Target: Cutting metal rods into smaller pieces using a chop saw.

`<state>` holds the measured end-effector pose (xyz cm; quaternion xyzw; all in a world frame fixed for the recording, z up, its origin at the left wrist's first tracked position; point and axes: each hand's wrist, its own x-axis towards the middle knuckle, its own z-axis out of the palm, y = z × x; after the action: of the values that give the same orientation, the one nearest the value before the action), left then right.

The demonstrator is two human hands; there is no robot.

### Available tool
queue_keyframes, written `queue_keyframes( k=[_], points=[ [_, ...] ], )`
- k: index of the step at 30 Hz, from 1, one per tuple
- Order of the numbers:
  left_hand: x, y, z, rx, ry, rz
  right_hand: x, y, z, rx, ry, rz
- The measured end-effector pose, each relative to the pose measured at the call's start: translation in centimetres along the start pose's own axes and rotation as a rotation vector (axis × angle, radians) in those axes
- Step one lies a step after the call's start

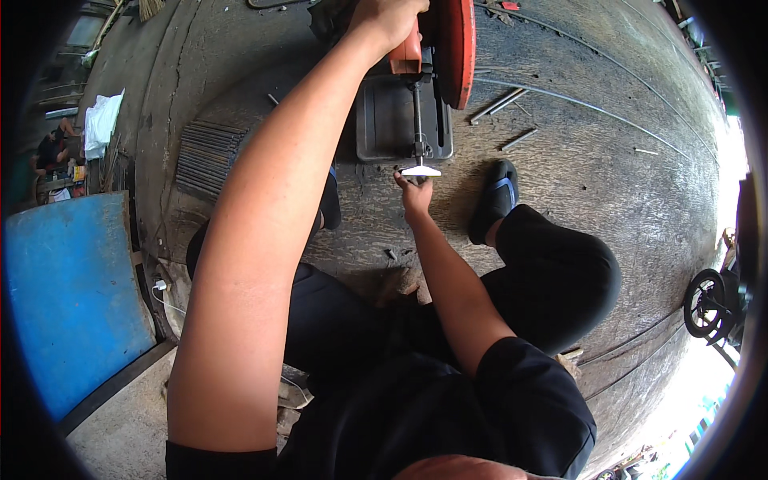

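Observation:
An orange-red cut-off saw (458,56) stands on its dark base (382,120) at the top of the view. My left hand (388,20) reaches up and grips the top of the saw, its fingers partly past the frame's edge. Toward me from the base runs the threaded rod (417,112) of the saw's vise, ending in a pale crank handle (421,170). My right hand (415,196) is closed at that handle from below, the thumb by its left end. What the vise clamps is hidden.
A bundle of cut metal rods (210,152) lies left of the saw. Short metal pieces (520,139) and a long thin rod (592,104) lie on the floor at right. A blue panel (76,296) stands at left. Another person (54,150) sits far left.

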<state>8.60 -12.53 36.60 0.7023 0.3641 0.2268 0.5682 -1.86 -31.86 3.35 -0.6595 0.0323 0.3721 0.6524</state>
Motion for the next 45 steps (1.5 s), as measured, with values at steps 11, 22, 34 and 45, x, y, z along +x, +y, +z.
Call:
queue_keyframes(
  k=[11, 22, 34, 45],
  points=[
    [-0.5, 0.3, 0.2, -0.035, 0.003, -0.003, -3.7, 1.0, 1.7, -0.689, -0.516, 0.165],
    [0.0, 0.3, 0.5, 0.006, 0.015, 0.016, 1.1, -1.5, -0.7, -0.14, 0.398, -0.018],
    [-3.3, -8.0, 0.0, -0.498, 0.265, 0.147, -2.7, -1.4, 3.6, -0.586, -0.5, -0.141],
    [0.1, -30.5, -3.7, -0.24, 0.683, -0.742, 9.1, -8.6, 12.2, 0.26, 0.052, 0.258]
  ],
)
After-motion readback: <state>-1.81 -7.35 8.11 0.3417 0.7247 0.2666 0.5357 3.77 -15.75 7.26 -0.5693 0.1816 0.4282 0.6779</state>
